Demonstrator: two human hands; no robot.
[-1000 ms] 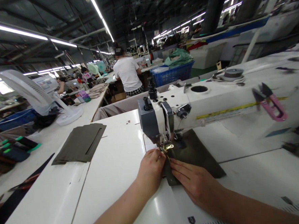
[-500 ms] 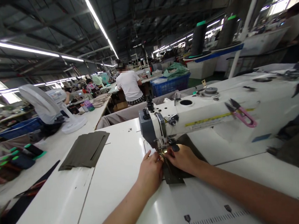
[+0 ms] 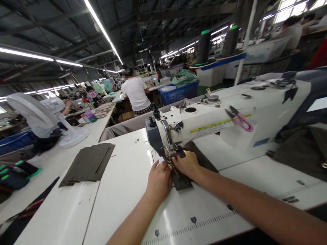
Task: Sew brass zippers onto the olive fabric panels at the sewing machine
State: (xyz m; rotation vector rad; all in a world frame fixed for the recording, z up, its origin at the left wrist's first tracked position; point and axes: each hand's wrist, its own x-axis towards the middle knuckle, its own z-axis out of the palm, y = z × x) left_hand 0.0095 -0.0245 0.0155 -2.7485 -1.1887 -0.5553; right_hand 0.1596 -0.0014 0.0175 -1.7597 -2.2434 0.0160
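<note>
A white sewing machine [image 3: 208, 123] stands on the white table [image 3: 123, 184]. Under its needle lies a dark olive fabric piece [image 3: 183, 180]. My left hand [image 3: 158, 180] rests on the table at the fabric's left edge, fingers curled and pressed against it right at the presser foot. My right hand [image 3: 186, 163] lies on top of the fabric just right of the needle, fingers bent and pressing it down. A small brass part shows between the two hands, too small to name.
A stack of dark olive pieces [image 3: 88, 162] lies at the table's left. Pink thread snips [image 3: 242, 119] sit on the machine arm. A white fan [image 3: 47, 118] stands at left. Dark fabric [image 3: 306, 150] is heaped at right. A person in white [image 3: 135, 92] sits ahead by a blue crate [image 3: 182, 90].
My right hand has slid from the fabric's near end up to the needle. The view has pulled back and swung right, so more of the machine shows.
</note>
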